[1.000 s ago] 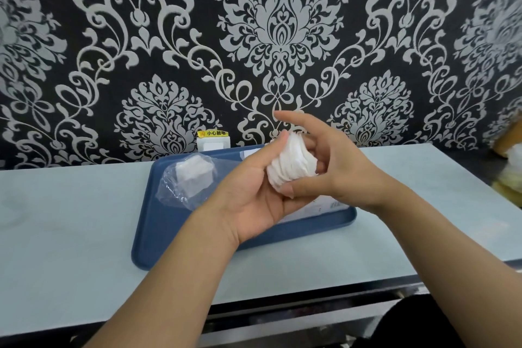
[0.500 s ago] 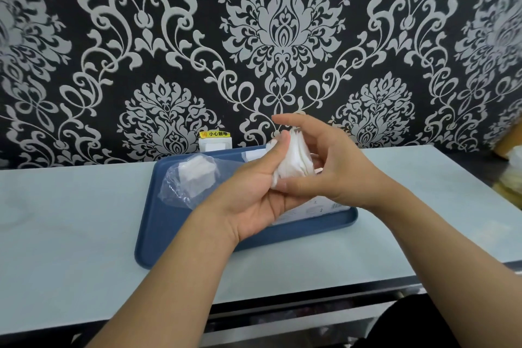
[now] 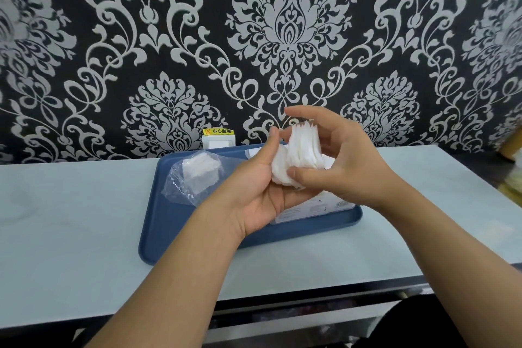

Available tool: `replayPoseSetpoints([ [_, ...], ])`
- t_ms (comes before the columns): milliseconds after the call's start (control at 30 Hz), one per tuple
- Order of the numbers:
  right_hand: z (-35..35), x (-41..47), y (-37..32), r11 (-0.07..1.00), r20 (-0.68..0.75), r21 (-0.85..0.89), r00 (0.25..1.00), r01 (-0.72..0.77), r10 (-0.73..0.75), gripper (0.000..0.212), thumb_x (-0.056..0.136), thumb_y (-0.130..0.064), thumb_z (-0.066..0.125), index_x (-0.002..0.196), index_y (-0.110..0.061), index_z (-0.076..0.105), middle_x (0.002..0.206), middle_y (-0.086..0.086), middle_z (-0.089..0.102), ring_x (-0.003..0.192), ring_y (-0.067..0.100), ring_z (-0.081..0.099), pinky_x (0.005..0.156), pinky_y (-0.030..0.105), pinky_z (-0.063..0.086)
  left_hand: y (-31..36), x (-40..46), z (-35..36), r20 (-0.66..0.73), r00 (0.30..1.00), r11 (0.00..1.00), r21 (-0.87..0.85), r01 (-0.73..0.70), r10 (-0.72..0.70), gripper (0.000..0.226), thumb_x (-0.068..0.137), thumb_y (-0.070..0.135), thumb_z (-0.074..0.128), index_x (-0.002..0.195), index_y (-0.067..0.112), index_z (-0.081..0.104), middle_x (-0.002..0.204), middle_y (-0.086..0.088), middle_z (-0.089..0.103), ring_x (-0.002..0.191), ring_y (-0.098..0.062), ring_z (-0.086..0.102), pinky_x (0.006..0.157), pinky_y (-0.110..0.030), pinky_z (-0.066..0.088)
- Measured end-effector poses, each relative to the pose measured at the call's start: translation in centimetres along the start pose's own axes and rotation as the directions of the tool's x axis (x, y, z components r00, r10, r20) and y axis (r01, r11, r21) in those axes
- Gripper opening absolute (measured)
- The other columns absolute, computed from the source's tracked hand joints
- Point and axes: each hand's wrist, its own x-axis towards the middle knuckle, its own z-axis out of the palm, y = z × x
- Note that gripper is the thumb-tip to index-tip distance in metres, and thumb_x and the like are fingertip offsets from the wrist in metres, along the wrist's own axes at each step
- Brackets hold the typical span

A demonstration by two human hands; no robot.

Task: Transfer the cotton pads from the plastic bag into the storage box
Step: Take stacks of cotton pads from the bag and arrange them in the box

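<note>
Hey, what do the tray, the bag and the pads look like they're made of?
Tray: likely matte blue plastic, with a smooth moulded rim. Bag: thin clear plastic film, crinkled and glinting. Pads: soft white cotton, by their fanned, fuzzy edges.

Both forearms are seen bare to the elbow; no sleeves are worn. The left hand (image 3: 254,192) and right hand (image 3: 339,167) are ungloved and ringless.

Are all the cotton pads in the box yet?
Not yet. A stack of cotton pads is out of the bag, held above the blue tray by the left hand and right hand. The plastic bag on the tray holds more pads. The storage box lies mostly hidden behind the hands, so its contents can't be seen.
</note>
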Motion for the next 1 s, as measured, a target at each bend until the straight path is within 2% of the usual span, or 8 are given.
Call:
replayPoseSetpoints([
  [167,0.4,-0.2,-0.3,0.995,0.082,-0.096,0.997,0.017,-0.009,0.084,0.068,-0.006,0.088,0.141,-0.027,0.052,0.114,-0.011,0.069,0.105,0.017,0.068,0.096,0.039,0.054,-0.3,0.0,0.2,-0.082,0.995,0.988,0.149,-0.037,0.05,0.057,0.098,0.06,0.04,0.117,0.014,0.068,0.105,-0.012,0.077,0.085,-0.024,0.075,0.072,-0.04,0.062],
  [300,0.6,-0.2,-0.3,0.992,0.112,-0.123,0.994,0.014,0.0,0.084,0.068,-0.011,0.089,0.141,-0.028,0.051,0.098,-0.003,0.072,0.095,0.02,0.07,0.089,0.044,0.056,-0.5,-0.1,0.5,-0.124,0.986,0.968,0.239,-0.078,0.11,0.061,0.098,0.06,0.039,0.122,0.011,0.065,0.112,-0.014,0.076,0.09,-0.026,0.074,0.074,-0.042,0.061],
  [433,0.4,0.0,0.1,0.996,0.131,-0.086,0.991,-0.008,0.02,0.092,0.062,-0.019,0.096,0.141,-0.029,0.051,0.105,0.001,0.071,0.099,0.021,0.069,0.09,0.045,0.055,-0.3,-0.4,0.7,-0.063,0.993,0.949,0.306,-0.074,0.098,0.061,0.095,0.061,0.044,0.129,0.014,0.063,0.124,-0.014,0.071,0.108,-0.029,0.07,0.095,-0.05,0.054],
  [567,0.4,0.0,0.2,0.995,0.168,-0.093,0.985,-0.032,0.047,0.112,0.051,-0.02,0.1,0.147,-0.028,0.044,0.129,-0.01,0.063,0.119,0.005,0.061,0.103,0.027,0.05,-0.4,-0.4,0.7,-0.001,0.997,0.971,0.226,-0.074,0.077,0.047,0.095,0.034,0.06,0.135,0.009,0.058,0.126,-0.013,0.07,0.103,-0.023,0.071,0.083,-0.035,0.06],
  [700,0.9,0.1,0.1,0.994,0.159,-0.111,0.987,-0.019,0.037,0.112,0.052,-0.016,0.099,0.148,-0.03,0.043,0.131,-0.012,0.061,0.12,0.007,0.06,0.104,0.033,0.05,-0.6,-0.2,0.4,0.043,0.996,0.982,0.174,-0.079,0.072,0.058,0.08,0.034,0.068,0.131,0.008,0.06,0.112,-0.008,0.073,0.091,-0.018,0.072,0.069,-0.026,0.061],
  [833,1.2,0.0,-0.1,0.993,0.148,-0.113,0.989,0.018,-0.001,0.104,0.06,-0.014,0.096,0.148,-0.028,0.041,0.126,-0.007,0.065,0.118,0.01,0.062,0.101,0.038,0.052,-0.4,-0.4,-0.2,0.123,0.992,0.99,0.144,-0.01,-0.008,0.044,0.071,0.026,0.071,0.112,0.012,0.067,0.099,-0.008,0.076,0.085,-0.02,0.074,0.075,-0.038,0.062],
  [933,0.8,-0.3,0.1,0.99,0.247,-0.139,0.968,-0.018,0.052,0.12,0.056,-0.017,0.098,0.153,-0.034,0.03,0.139,-0.007,0.054,0.132,0.004,0.051,0.108,0.034,0.047,-0.4,-0.4,-0.3,0.148,0.989,0.985,0.171,-0.006,-0.02,0.043,0.072,0.013,0.072,0.114,0.01,0.067,0.101,-0.008,0.075,0.087,-0.019,0.073,0.081,-0.034,0.059],
  [1000,0.4,-0.5,0.3,0.992,0.291,-0.109,0.952,-0.064,0.094,0.12,0.057,-0.014,0.097,0.154,-0.034,0.029,0.138,-0.006,0.055,0.129,0.008,0.055,0.106,0.032,0.049,-0.4,-0.1,-0.4,0.163,0.986,0.979,0.204,-0.014,-0.02,0.041,0.073,0.001,0.073,0.113,0.008,0.067,0.101,-0.011,0.074,0.087,-0.02,0.073,0.077,-0.034,0.06],
])
